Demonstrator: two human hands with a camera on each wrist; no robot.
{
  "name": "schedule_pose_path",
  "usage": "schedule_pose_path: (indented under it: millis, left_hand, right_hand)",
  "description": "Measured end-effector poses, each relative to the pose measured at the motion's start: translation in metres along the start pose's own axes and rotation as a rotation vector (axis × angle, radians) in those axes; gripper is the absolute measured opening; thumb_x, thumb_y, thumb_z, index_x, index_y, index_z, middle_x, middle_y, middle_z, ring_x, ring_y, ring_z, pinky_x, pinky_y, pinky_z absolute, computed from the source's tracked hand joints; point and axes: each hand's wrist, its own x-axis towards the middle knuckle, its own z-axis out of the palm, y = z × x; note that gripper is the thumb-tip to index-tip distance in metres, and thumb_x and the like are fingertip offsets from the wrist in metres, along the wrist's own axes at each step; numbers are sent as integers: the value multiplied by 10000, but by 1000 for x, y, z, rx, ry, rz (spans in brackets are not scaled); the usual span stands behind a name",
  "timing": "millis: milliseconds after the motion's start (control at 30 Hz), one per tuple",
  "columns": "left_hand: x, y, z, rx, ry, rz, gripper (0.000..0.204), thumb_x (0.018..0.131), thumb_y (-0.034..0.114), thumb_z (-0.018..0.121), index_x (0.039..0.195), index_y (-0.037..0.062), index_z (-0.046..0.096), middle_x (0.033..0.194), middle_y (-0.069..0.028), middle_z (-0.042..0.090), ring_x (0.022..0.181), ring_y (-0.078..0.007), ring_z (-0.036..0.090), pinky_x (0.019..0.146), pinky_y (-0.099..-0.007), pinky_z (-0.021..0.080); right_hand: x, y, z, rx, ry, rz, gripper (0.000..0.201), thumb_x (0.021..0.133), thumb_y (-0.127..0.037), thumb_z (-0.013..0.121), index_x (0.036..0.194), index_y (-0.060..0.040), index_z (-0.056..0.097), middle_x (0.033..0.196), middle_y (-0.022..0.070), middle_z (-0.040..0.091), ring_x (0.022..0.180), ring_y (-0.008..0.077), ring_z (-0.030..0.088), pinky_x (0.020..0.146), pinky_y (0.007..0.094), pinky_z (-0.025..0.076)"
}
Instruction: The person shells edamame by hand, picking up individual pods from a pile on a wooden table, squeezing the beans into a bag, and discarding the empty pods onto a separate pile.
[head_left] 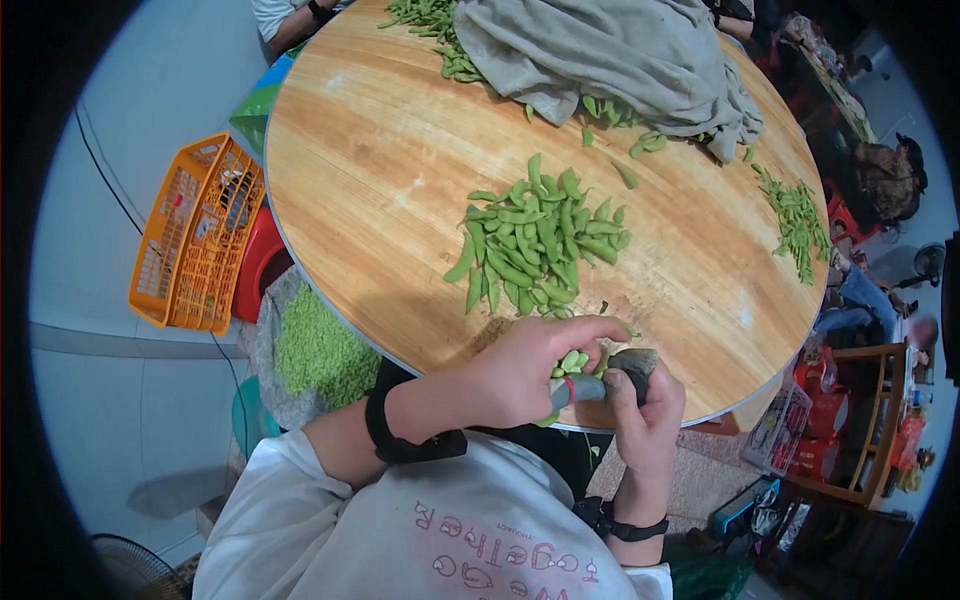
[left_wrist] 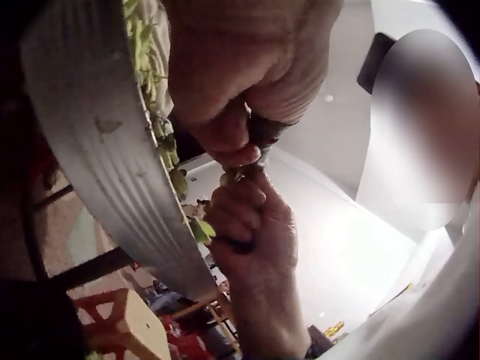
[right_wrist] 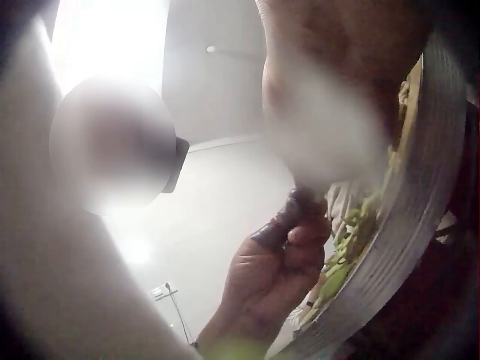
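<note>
My left hand [head_left: 520, 365] is curled around several shelled green soybeans [head_left: 570, 362] at the near table edge. A grey cover with a red band [head_left: 580, 389] wraps its thumb. Facing it, my right hand [head_left: 650, 415] has bent fingers, with a dark cover [head_left: 632, 365] on one finger. Between the fingertips a sliver of green soybean pod [head_left: 602, 362] shows, mostly hidden by the fingers. In the left wrist view the fingertips of both hands meet. Just beyond the hands lies a pile of whole soybean pods [head_left: 530, 240] on the round wooden table [head_left: 370, 170].
A grey cloth [head_left: 610, 60] covers more pods at the far side. Loose pods [head_left: 795, 220] lie at the right edge. Left of the table, a lined container of shelled beans [head_left: 325, 345] stands below an orange crate [head_left: 190, 240]. Other people sit around the room.
</note>
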Motion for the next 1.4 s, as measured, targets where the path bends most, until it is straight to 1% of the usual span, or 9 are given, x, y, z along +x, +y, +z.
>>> schedule_pose_path:
  millis: [167,500,733,867,967,1033,1100,1167,1400]
  left_hand:
    - [-2,-9,-1,-929,-231,-284,399,790,27,630,1171,52,511,865,-10,567,773,-69,544,637,-222,451]
    - [-8,2,1,-39,93,180,406,736,-1,629,1131,67,565,831,-79,590,725,-177,588,612,-268,475]
    - [-21,-4,-2,27,57,359,352,677,-26,625,1016,62,595,868,-100,581,731,-239,589,616,-288,474]
    - [-18,-11,1,-99,144,277,245,713,-28,637,937,49,571,855,-62,596,702,-137,582,578,-217,448]
    - [-25,-19,-4,-847,50,-248,273,740,-33,621,977,70,534,855,-33,587,697,-91,556,573,-171,415]
    - [-26,-24,-12,-636,169,-152,262,780,-8,586,1020,60,508,834,-17,564,659,-68,512,546,-155,387]
    - [-28,-24,-24,-1143,236,-170,242,801,36,563,1034,24,500,807,-26,551,626,-61,484,521,-148,351]
    - [-29,-25,-21,-1127,273,-154,208,812,79,550,1006,10,519,780,-32,543,600,-55,458,498,-153,328]
    - [-23,-11,-3,-48,222,132,256,748,1,621,996,61,633,841,-83,610,744,-178,595,613,-267,464]
  right_hand:
    - [-6,6,2,763,-31,260,205,846,-161,607,935,15,551,697,-12,530,556,37,435,498,172,342]
    - [-2,2,3,299,-37,191,163,880,-106,550,992,12,550,687,-43,518,573,14,420,492,169,316]
    - [-8,6,17,1294,-124,500,78,830,-57,519,879,1,501,511,-18,392,353,52,311,327,187,238]
    - [-6,6,22,1249,-97,451,104,828,-76,518,893,-5,478,480,-28,342,341,52,274,324,196,223]
    - [-2,3,8,1131,-86,382,131,807,-84,547,881,23,530,502,3,447,373,87,396,372,204,316]
    - [14,1,-18,382,-837,-401,153,776,-81,580,874,35,599,615,50,586,498,132,550,495,237,427]
    - [7,-21,-24,-215,-408,115,192,759,-133,655,915,-22,647,709,121,638,629,221,629,596,284,467]
    - [27,0,-11,-475,95,-123,193,763,-123,654,920,-15,631,719,156,635,642,273,631,594,311,472]
    - [26,6,-9,-673,52,-104,157,763,-58,641,884,24,585,735,144,637,623,239,618,590,305,471]
